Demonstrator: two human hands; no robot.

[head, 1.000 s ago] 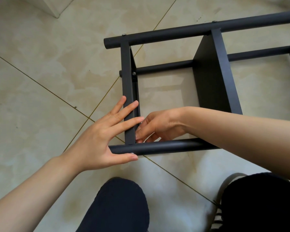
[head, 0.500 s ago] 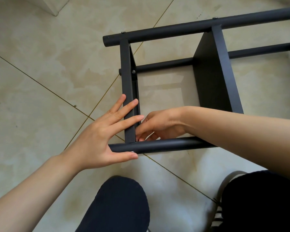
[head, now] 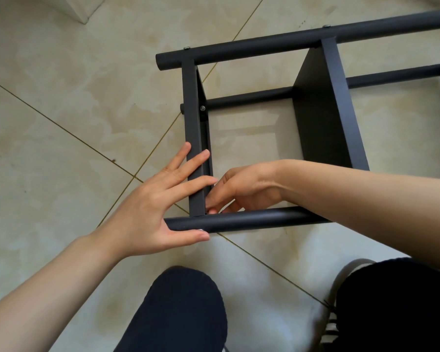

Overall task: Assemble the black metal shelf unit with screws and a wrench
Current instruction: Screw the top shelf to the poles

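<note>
Fingers (head: 188, 168) of the left hand (head: 148, 212) lie straight, bracing the shelf frame (head: 330, 107) lying on the floor (head: 48, 123). Right hand (head: 239, 189) fingertips pinch at the corner joint, likely seating a screw, itself hidden; next comes wrench tightening.

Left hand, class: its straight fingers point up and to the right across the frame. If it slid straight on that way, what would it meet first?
The left hand already lies on the end crossbar; sliding on, its fingers would probably meet the right hand just inside the frame first, though depth is unclear.
</note>
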